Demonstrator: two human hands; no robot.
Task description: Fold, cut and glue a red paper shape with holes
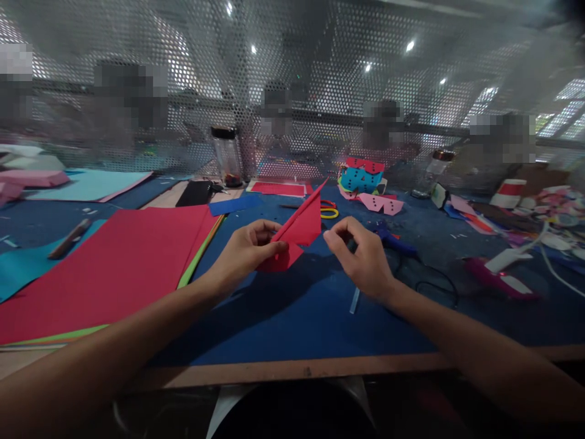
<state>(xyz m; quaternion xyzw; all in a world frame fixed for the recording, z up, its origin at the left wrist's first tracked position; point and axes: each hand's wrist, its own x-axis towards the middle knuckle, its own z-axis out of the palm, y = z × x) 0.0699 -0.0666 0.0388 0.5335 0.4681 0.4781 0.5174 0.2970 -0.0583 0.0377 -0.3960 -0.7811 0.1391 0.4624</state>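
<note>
- and the left hand (pixel 249 253) has the folded red paper (pixel 305 221) pinched between thumb and fingers, up above the blue table (pixel 274 335)!
- and the right hand (pixel 363 259)?
- just to its right, fingers curled, apart from the paper; whether the fingertips pinch anything, i can't quite tell from here.
- what's around them?
- red sheets (pixel 119 262) stacked at the left, scissors (pixel 337 214) behind the paper, a clear stick (pixel 354 301) on the table below the right hand, and a blue glue gun (pixel 397 241) just beyond it.

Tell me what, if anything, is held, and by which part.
The left hand grips the folded red paper near its lower-left edge; nothing shows held in the right hand.
</note>
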